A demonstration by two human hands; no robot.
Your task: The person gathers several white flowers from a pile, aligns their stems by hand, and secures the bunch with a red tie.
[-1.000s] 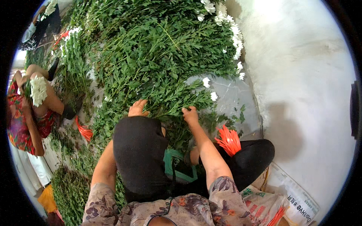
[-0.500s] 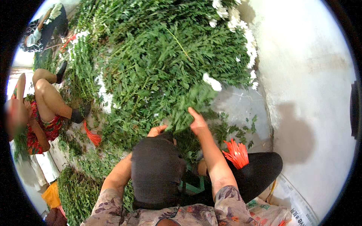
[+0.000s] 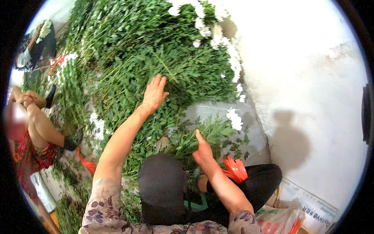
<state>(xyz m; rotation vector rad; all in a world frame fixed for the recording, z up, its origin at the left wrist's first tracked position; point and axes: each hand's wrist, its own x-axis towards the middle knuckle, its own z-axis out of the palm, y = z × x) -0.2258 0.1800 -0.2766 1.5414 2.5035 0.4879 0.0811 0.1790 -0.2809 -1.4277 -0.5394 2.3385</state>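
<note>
My left hand [image 3: 155,93] reaches out over a big pile of leafy green chrysanthemum stems [image 3: 128,70], its fingers stretched out and nothing seen in them. Closer to me, my right hand [image 3: 203,152] is closed round a chrysanthemum stem [image 3: 212,132] with its thumb on top. The white bloom [image 3: 235,119] of that stem points away to the right, over the grey floor. How many stems the right hand holds is hidden among the leaves. White flower heads [image 3: 235,64] line the pile's right edge.
Orange-red plastic strips [image 3: 235,170] lie at my bent right knee [image 3: 265,179]. A pale wall [image 3: 304,70] rises on the right. Another person [image 3: 39,124] sits at the left, with a further one behind. A plastic bag [image 3: 278,220] lies at the lower right.
My left hand has left the stems near my knee and moved forward over the pile. My right hand has lowered the chrysanthemum stem slightly. The view has shifted.
</note>
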